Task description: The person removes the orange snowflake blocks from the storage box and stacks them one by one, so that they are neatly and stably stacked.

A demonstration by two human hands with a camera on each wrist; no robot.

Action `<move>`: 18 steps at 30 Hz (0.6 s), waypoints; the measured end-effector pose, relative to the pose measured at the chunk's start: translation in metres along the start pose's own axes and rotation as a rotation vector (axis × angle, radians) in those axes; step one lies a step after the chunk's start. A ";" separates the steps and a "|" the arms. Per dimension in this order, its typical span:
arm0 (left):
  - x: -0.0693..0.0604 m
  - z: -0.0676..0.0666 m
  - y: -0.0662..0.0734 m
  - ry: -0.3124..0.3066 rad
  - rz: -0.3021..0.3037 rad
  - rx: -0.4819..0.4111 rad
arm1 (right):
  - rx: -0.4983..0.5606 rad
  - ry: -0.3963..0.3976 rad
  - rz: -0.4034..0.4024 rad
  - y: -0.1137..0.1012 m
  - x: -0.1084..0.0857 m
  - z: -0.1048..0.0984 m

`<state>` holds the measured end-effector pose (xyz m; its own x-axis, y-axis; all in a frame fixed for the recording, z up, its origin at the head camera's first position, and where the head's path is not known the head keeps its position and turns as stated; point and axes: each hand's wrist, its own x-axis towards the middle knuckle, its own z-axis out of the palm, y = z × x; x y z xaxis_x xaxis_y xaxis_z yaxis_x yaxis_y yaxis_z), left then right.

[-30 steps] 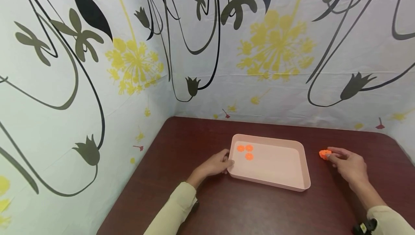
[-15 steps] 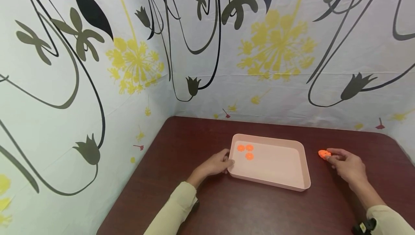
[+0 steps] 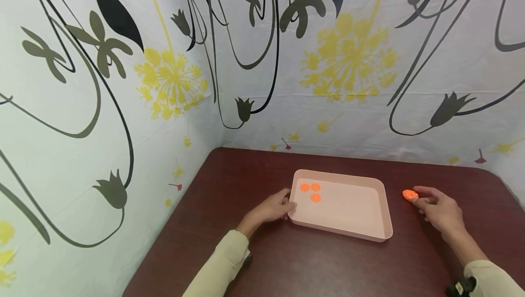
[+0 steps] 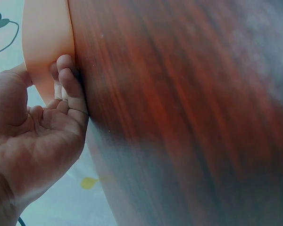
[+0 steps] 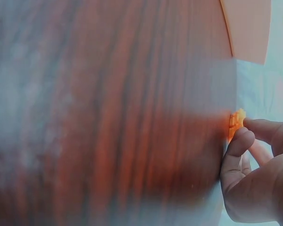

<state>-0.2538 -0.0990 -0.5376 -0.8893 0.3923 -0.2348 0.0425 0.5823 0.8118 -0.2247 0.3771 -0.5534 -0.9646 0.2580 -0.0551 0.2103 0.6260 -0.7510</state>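
A shallow pink rectangular tray (image 3: 348, 206) lies on the table, with three flat orange scalloped discs (image 3: 315, 197) in its far left part. My left hand (image 3: 268, 207) grips the tray's left wall, thumb over the rim; the left wrist view shows the fingers against the outer side of the tray (image 4: 47, 33). To the right of the tray, my right hand (image 3: 442, 208) pinches a small orange scalloped piece (image 3: 410, 195) between thumb and fingers. In the right wrist view that orange piece (image 5: 236, 123) looks thick and ridged, at or just over the tabletop.
The dark reddish-brown table (image 3: 324, 265) has rounded far corners. A white cloth wall with flower prints (image 3: 348, 60) stands along its back and left sides. Dark devices, one a wrist camera (image 3: 461, 286), sit at the cuffs.
The orange piece in my right hand has shifted and turned very slightly to the left. My left hand and the tray have stayed in place.
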 end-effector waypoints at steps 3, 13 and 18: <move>0.000 0.000 0.000 0.002 0.000 0.003 | 0.024 0.004 -0.003 0.000 -0.001 0.000; 0.001 0.000 -0.003 0.001 0.003 0.016 | 0.073 0.009 0.010 -0.001 -0.003 0.000; 0.001 0.000 -0.002 -0.003 0.000 0.011 | 0.068 0.022 0.011 -0.005 -0.005 0.001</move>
<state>-0.2546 -0.0999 -0.5390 -0.8882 0.3942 -0.2361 0.0479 0.5903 0.8057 -0.2214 0.3717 -0.5497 -0.9583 0.2814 -0.0499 0.2091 0.5714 -0.7936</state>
